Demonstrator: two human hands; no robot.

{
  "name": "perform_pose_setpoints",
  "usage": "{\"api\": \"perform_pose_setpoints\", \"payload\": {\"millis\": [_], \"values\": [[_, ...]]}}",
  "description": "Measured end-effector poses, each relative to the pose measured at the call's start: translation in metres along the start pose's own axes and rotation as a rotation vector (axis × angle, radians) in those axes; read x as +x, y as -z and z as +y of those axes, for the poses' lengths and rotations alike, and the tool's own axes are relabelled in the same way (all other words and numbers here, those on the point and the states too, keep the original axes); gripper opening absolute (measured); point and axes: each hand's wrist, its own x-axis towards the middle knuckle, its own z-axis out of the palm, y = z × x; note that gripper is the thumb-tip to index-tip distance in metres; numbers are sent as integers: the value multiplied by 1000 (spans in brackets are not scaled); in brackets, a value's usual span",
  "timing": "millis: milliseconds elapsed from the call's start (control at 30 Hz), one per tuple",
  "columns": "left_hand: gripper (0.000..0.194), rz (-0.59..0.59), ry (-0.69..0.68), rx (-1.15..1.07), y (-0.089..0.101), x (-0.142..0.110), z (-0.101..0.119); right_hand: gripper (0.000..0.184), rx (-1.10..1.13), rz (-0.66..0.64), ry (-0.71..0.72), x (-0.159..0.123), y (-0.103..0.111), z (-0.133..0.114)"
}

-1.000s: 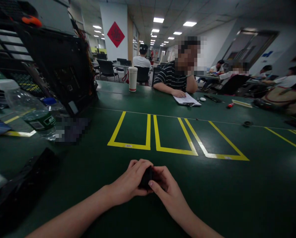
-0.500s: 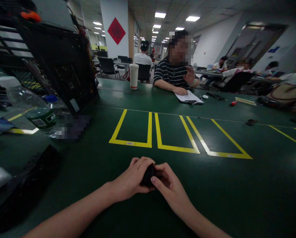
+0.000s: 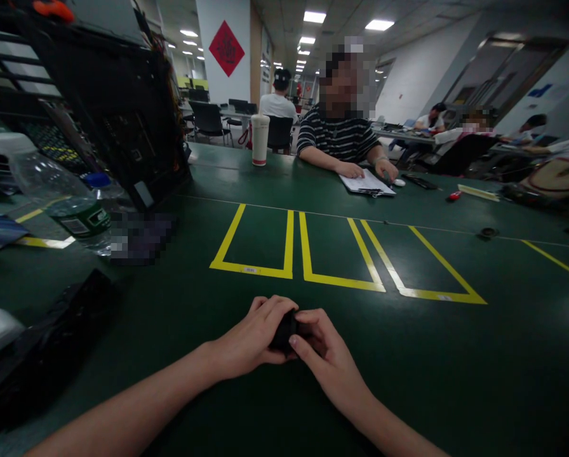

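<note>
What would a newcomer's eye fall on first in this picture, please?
The bright yellow tape outlines on the green table would probably catch the eye first. At lower centre, the left hand and right hand hold a small black object. Farther back, a red diamond hangs on the pale pillar.

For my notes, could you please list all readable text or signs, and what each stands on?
None can be read for certain.
Red diamond sign on pillar: blurred.
Green bottle label: too blurred.
Stickers on yellow tape: too small.
White cup's print: too small.
Dark object, in left hand and right hand: none visible.
</note>
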Motion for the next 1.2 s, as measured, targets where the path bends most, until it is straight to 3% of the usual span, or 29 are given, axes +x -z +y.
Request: {"api": "perform_pose_setpoints", "payload": {"millis": [167,400,700,933,1200], "values": [[60,2,-18,21,0,-1,-1,21,-29,-32,-68,-1,0,-10],[65,-5,-17,28,1,-2,-2,22,-96,10,116,-3,-1,-1],[57,-20,18,22,1,-1,0,23,-71,-9,-29,0,-2,-5],[61,-14,-29,49,2,0,0,22,-59,16,88,-1,0,-1],[59,-10,-31,42,1,-1,-3,22,-41,2,-72,0,-1,-11]]}}
